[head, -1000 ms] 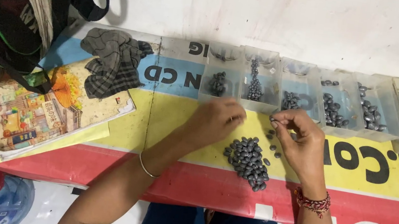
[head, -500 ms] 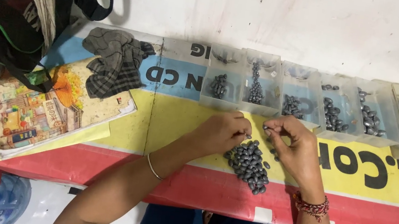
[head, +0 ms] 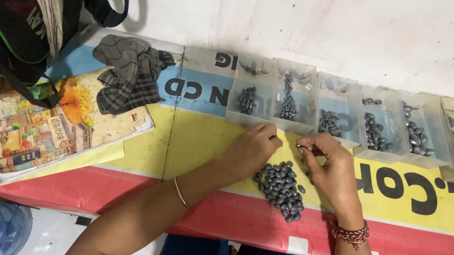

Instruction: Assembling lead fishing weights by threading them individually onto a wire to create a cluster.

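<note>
- Since the earlier pictures, both hands have drawn back from the far edge of the pile [head: 281, 189] toward the trays [head: 339, 112]; the pile itself keeps the same spot and shape.
- Nearest: the person's forearms enter from the near edge. A thin bangle [head: 181, 192] sits on the left forearm; a red bead bracelet [head: 350, 233] circles the right wrist.
- Pile: dark oval weights lie heaped on the yellow band of the banner [head: 199, 147], just nearside of both sets of fingertips and between the two hands.
- Left hand [head: 251, 149]: fingers curled down, tips near the far-left edge of the pile. Whether they pinch a weight cannot be told.
- Right hand [head: 334, 172]: thumb and forefinger are pinched together on one small dark weight [head: 298, 147], held above the banner just beyond the pile.
- Judgement: the shift suggests one piece has been picked off the pile and is being checked or passed between the hands; sorting is under way, with most of the pile still unsorted.
- Beyond the fingertips: a row of clear trays, each holding some dark weights.
- Far left of the fingers: a folded striped cloth [head: 129, 75], an illustrated book [head: 50, 130] and a dark bag [head: 9, 8] against the wall.
</note>
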